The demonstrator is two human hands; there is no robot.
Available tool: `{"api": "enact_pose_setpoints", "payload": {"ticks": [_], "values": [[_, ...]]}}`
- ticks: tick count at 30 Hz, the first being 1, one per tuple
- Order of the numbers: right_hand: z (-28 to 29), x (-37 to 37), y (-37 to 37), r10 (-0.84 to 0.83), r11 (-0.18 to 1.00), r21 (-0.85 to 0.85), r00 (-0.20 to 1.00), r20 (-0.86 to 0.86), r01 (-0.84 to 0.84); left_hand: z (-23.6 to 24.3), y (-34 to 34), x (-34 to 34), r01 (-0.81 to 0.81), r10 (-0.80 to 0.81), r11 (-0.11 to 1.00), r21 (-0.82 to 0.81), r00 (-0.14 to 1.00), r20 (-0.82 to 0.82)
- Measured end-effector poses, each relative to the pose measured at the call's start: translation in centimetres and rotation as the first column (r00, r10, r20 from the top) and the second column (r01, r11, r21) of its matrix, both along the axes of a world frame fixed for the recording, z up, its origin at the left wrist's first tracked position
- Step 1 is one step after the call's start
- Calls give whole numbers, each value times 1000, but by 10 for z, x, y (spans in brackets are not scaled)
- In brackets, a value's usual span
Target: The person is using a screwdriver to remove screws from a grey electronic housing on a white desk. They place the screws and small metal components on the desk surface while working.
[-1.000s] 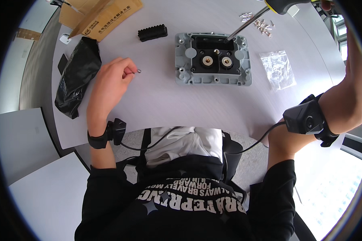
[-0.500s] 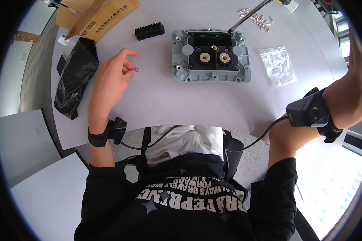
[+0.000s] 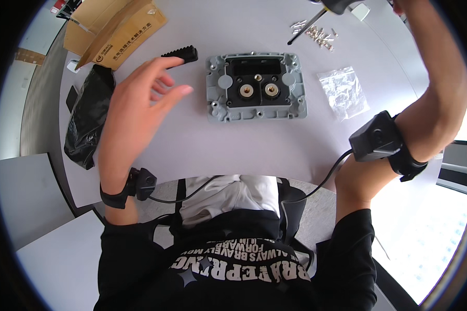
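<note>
My left hand (image 3: 140, 98) is open, thumb and forefinger spread, slightly blurred. Its forefinger overlaps the near side of a black ribbed block (image 3: 184, 53); whether they touch I cannot tell. At the top right edge my right hand (image 3: 398, 7) is mostly cut off, its fingers largely hidden. It holds a screwdriver (image 3: 307, 29) with a dark handle, the shaft slanting down to the left. The tip is apart from the grey metal housing (image 3: 213, 83), beyond its far right corner. Inside the housing sits a black insert (image 3: 259, 99) with two round brass-centred terminals.
Several small metal screws (image 3: 319, 36) lie loose near the screwdriver. A clear plastic bag (image 3: 343, 93) rests right of the housing. On the left are an open cardboard box (image 3: 124, 41) and a black plastic bag (image 3: 90, 116). Cables run from both wrist-worn devices toward my lap.
The screwdriver tip has left the housing's far edge. My left hand has moved toward the ribbed block and opened; the small metal piece at its fingertips is no longer seen. The view has shifted.
</note>
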State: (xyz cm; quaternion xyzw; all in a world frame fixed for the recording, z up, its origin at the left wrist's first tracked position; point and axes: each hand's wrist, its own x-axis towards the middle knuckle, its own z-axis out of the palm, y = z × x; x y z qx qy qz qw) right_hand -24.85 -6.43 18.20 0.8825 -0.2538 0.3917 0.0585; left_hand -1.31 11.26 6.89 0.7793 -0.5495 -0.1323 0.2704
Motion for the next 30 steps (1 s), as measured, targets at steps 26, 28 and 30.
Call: {"api": "enact_pose_setpoints", "payload": {"ticks": [26,28,30], "values": [[4,34,-17,-159,874,443,979,-130,200,19,-111,-2,499,-562,826,261,764,317],[1,33,-23,-168,871,448,978,-121,204,25,-116,3,489,-560,822,290,788,256],[0,28,-34,-156,877,436,978,-139,202,31,-121,5,465,-544,807,364,825,153]]}}
